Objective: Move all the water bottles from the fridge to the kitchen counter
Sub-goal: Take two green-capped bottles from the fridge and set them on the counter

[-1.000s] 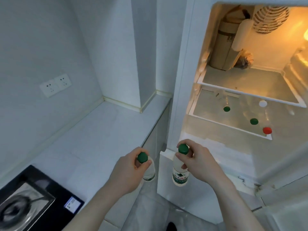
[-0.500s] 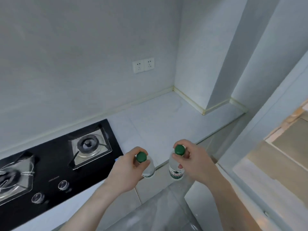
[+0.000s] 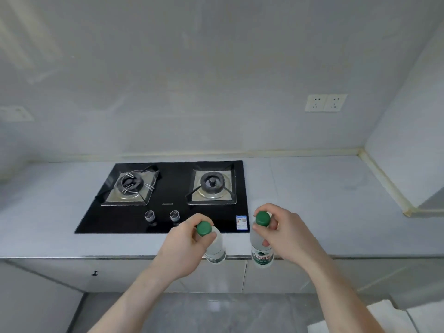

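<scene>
I hold two clear water bottles with green caps by their necks, both hanging upright in the air over the front edge of the grey kitchen counter (image 3: 336, 200). My left hand (image 3: 185, 251) grips the left bottle (image 3: 216, 248) just under its cap. My right hand (image 3: 286, 234) grips the right bottle (image 3: 260, 253), which shows a green and white label. The fridge is out of view.
A black two-burner gas hob (image 3: 168, 195) with two knobs is set into the counter straight ahead. Bare counter surface lies right of it, up to a wall corner (image 3: 384, 183). Twin wall sockets (image 3: 325, 102) sit above. Cabinet fronts and grey floor lie below.
My view has swung left from the open fridge to face the counter and hob. Both hands kept their bottles and carried them along to the counter's front edge.
</scene>
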Available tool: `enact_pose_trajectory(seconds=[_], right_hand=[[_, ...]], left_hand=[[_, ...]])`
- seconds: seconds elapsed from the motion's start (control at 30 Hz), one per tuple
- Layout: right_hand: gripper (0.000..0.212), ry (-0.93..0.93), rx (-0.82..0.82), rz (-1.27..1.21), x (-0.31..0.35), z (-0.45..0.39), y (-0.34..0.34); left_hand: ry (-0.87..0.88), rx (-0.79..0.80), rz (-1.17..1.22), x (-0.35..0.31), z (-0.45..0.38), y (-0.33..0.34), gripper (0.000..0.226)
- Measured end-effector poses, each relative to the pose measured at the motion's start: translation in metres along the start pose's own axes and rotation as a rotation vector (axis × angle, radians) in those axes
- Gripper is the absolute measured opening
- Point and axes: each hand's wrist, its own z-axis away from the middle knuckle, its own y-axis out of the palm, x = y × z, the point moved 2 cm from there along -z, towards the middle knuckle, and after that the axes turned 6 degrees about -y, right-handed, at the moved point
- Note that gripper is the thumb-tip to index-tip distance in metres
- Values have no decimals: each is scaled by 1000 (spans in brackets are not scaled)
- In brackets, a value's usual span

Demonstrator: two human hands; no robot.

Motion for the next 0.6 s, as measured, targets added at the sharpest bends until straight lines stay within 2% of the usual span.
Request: enact_pose_trajectory(seconds=[0.27, 0.6], right_hand=[[12, -183, 143, 38, 76, -35, 70], [12, -314, 271, 67, 185, -49, 179]], left_hand=[[-103, -167, 32, 68, 23, -76, 9], [-205, -295, 67, 161, 59, -184, 7]])
